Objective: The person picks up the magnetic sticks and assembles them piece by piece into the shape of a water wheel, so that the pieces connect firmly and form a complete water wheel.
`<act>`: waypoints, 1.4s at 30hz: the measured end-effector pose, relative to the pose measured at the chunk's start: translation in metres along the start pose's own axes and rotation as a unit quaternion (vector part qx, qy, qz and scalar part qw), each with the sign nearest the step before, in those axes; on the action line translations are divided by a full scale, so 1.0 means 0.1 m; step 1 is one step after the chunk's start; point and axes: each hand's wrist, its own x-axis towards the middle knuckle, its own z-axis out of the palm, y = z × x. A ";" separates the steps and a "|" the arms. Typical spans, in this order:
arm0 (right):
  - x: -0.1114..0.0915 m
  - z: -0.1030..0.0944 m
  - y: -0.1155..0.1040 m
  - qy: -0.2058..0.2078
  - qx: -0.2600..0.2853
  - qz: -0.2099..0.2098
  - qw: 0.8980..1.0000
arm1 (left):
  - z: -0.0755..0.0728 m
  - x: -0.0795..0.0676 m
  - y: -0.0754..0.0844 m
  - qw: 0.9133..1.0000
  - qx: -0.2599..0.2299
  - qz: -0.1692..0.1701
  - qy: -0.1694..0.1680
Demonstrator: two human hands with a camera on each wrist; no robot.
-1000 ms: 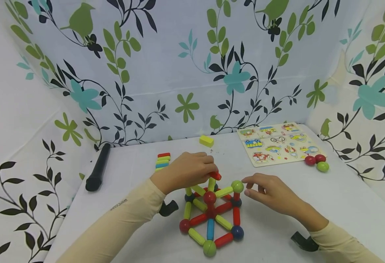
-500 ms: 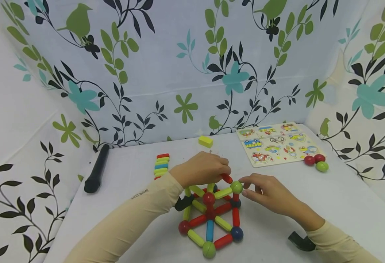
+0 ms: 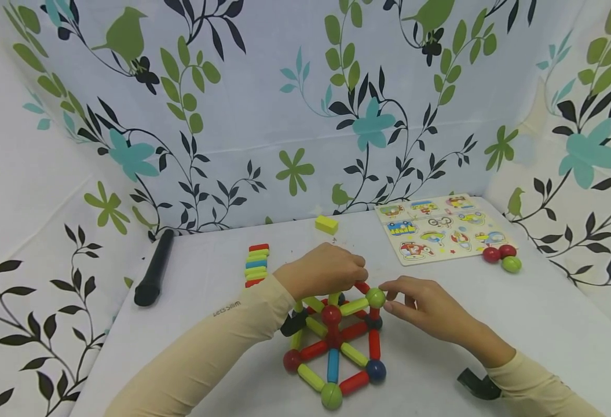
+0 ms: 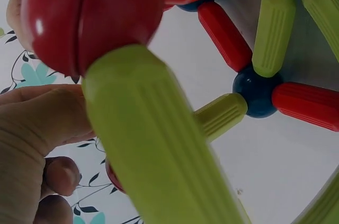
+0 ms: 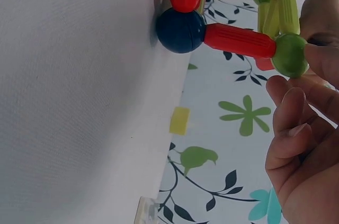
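A structure of coloured rods and balls stands mid-table, its front at a lower green ball [image 3: 332, 396]. Over its far side, my left hand [image 3: 322, 271] pinches a red rod [image 3: 361, 286], which slants down to an upper green ball [image 3: 375, 297]. My right hand [image 3: 430, 307] holds that ball from the right, thumb and fingertips against it; the right wrist view shows the thumb at the green ball [image 5: 290, 55]. A red ball [image 4: 95, 17] and a yellow-green rod [image 4: 153, 139] loom large in the left wrist view, beside the left fingers [image 4: 42, 118].
Several short rods [image 3: 256, 264] lie in a row at the left. Behind are a yellow block [image 3: 326, 225], a picture board [image 3: 443, 229], and loose balls [image 3: 507, 251] at its right corner. A black microphone [image 3: 154, 269] lies far left, before a patterned cloth [image 3: 253, 127].
My left hand has moved right, bringing the red rod from above the structure's middle to the upper green ball. My right hand's fingertips have closed in on that ball.
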 end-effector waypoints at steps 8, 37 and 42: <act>0.00 0.02 0.01 0.006 -0.006 -0.006 1.000 | -0.04 -0.21 -0.08 0.999 0.002 -0.037 0.036; 0.37 0.12 0.00 -0.060 0.167 0.066 0.982 | 0.64 -1.50 0.20 0.921 -0.200 -0.262 0.209; 0.38 0.12 0.01 -0.076 0.186 0.067 0.977 | 0.64 -1.51 0.23 0.920 -0.201 -0.265 0.205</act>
